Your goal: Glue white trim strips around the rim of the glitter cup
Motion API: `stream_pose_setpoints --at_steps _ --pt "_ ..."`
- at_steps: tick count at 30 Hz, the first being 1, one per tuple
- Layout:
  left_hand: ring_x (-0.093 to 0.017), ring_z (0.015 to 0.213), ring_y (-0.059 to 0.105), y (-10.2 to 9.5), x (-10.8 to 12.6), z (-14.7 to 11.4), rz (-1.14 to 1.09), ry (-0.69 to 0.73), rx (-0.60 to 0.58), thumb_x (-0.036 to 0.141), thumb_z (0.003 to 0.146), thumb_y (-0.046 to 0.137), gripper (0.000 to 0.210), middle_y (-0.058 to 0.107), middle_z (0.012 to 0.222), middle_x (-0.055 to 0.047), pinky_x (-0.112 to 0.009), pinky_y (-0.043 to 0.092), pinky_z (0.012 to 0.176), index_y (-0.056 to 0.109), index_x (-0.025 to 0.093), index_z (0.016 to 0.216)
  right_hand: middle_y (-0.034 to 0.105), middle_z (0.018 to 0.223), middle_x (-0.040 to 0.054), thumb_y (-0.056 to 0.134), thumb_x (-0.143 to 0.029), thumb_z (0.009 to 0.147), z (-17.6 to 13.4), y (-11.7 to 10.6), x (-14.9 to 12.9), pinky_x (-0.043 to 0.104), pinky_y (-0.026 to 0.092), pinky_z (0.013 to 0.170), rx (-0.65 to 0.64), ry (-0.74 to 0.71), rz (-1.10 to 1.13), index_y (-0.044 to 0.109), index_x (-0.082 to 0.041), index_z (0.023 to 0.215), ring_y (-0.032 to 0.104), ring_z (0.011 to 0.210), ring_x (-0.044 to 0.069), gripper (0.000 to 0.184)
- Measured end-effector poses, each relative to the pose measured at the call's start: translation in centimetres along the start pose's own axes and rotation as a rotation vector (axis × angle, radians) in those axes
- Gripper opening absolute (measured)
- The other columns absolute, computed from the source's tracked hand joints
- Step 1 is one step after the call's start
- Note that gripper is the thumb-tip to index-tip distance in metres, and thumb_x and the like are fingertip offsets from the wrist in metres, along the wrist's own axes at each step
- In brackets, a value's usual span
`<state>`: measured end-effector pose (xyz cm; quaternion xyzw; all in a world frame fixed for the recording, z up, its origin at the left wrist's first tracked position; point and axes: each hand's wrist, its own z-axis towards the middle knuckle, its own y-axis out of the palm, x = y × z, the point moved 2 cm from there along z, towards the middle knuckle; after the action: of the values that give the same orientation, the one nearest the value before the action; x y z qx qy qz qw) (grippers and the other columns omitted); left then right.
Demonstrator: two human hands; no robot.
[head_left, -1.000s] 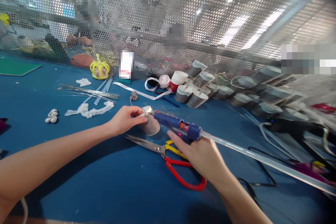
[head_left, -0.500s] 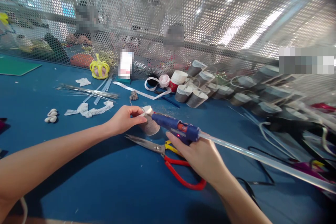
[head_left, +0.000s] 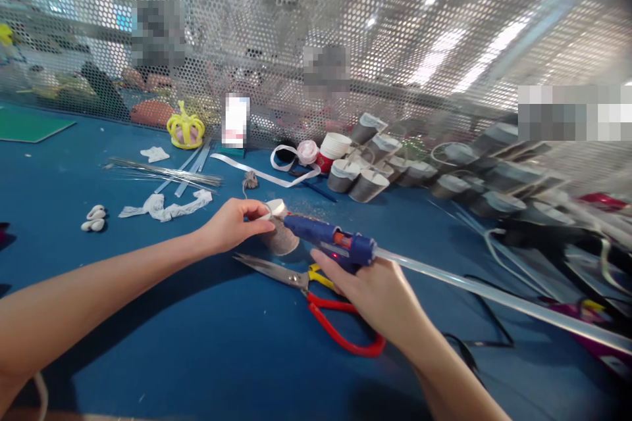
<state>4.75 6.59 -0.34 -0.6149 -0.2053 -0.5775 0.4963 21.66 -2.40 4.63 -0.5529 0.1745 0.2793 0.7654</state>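
My left hand (head_left: 241, 225) pinches the rim of a small paper cup (head_left: 284, 241) with a grey wrapped side and a white inside. From the fingers a grey cord runs back to a small tangled bundle (head_left: 250, 179) on the table. In my right hand (head_left: 382, 296) is a blue glue gun (head_left: 328, 237), its tip at the cup's rim. A long clear glue stick (head_left: 459, 283) sticks out of its back end. Scissors (head_left: 291, 276) with red and yellow handles lie below the cup, partly under my right hand.
Several grey-wrapped cups (head_left: 370, 184) are heaped at the back right. White ribbon (head_left: 257, 172), metal wires (head_left: 162, 172), a yellow crown-shaped piece (head_left: 185, 128) and a phone (head_left: 236, 122) lie farther back. White lace (head_left: 165, 207) is at left; a black cable (head_left: 494, 344) is at right.
Almost nothing differs. The view has shifted slightly; both hands keep their hold, with the glue gun's tip still at the cup's rim.
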Motion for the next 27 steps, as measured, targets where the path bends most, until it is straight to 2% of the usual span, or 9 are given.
stream_pose_setpoints --at_steps 5,9,13,17,20,24,27 --pt "-0.008 0.058 0.044 -0.1 0.0 0.0 0.0 0.011 -0.006 0.029 0.067 0.055 0.016 0.053 0.059 0.002 -0.021 0.036 0.058 0.055 0.013 0.064 0.054 0.05 0.0002 0.05 -0.029 0.071 -0.2 0.1 0.5 0.023 0.04 0.041 0.041 0.026 0.002 0.056 -0.018 0.06 0.048 0.044 0.011 0.017" --pt "-0.008 0.057 0.043 0.0 0.1 0.0 0.002 -0.001 -0.009 0.029 0.067 0.055 0.017 0.052 0.06 0.002 -0.021 0.036 0.058 0.055 0.012 0.065 0.055 0.052 0.0 0.049 -0.03 0.071 -0.2 0.2 0.6 0.022 0.041 0.042 0.003 0.012 0.015 0.056 -0.018 0.06 0.049 0.046 0.011 0.018" --pt "-0.008 0.057 0.042 0.0 0.1 0.0 -0.007 0.011 -0.009 0.028 0.067 0.055 0.016 0.051 0.059 0.002 -0.021 0.036 0.058 0.054 0.013 0.063 0.055 0.051 -0.0003 0.049 -0.031 0.071 -0.1 0.1 0.6 0.023 0.042 0.042 0.041 0.03 0.006 0.058 -0.017 0.062 0.048 0.044 0.011 0.019" --pt "-0.008 0.057 0.042 -0.2 0.0 0.0 0.017 0.031 -0.039 0.027 0.068 0.055 0.016 0.051 0.059 0.002 -0.021 0.036 0.059 0.055 0.012 0.064 0.05 0.043 -0.0023 0.049 -0.031 0.071 -0.1 -0.1 0.5 0.022 0.039 0.036 0.02 0.037 0.015 0.059 -0.018 0.062 0.043 0.037 0.01 0.018" --pt "-0.007 0.057 0.04 -0.3 0.1 0.1 0.028 0.04 -0.057 0.027 0.068 0.054 0.016 0.048 0.059 0.003 -0.02 0.035 0.059 0.053 0.012 0.062 0.045 0.038 -0.0043 0.051 -0.033 0.069 0.0 -0.1 0.9 0.022 0.036 0.033 0.014 0.105 0.021 0.057 -0.018 0.06 0.038 0.033 0.009 0.019" --pt "-0.007 0.058 0.04 -0.6 0.3 0.1 0.016 0.045 -0.062 0.026 0.067 0.055 0.016 0.046 0.059 0.004 -0.02 0.035 0.059 0.051 0.013 0.061 0.043 0.035 -0.004 0.054 -0.04 0.067 0.1 0.0 1.8 0.024 0.036 0.033 0.012 0.224 0.028 0.046 -0.019 0.048 0.039 0.031 0.01 0.03" --pt "-0.008 0.059 0.04 -0.6 0.4 0.1 0.023 0.048 -0.067 0.025 0.067 0.054 0.015 0.047 0.06 0.003 -0.021 0.035 0.06 0.051 0.013 0.06 0.048 0.039 -0.0023 0.053 -0.039 0.068 0.1 0.0 1.8 0.025 0.039 0.037 0.007 0.198 0.032 0.049 -0.018 0.051 0.045 0.036 0.012 0.027"
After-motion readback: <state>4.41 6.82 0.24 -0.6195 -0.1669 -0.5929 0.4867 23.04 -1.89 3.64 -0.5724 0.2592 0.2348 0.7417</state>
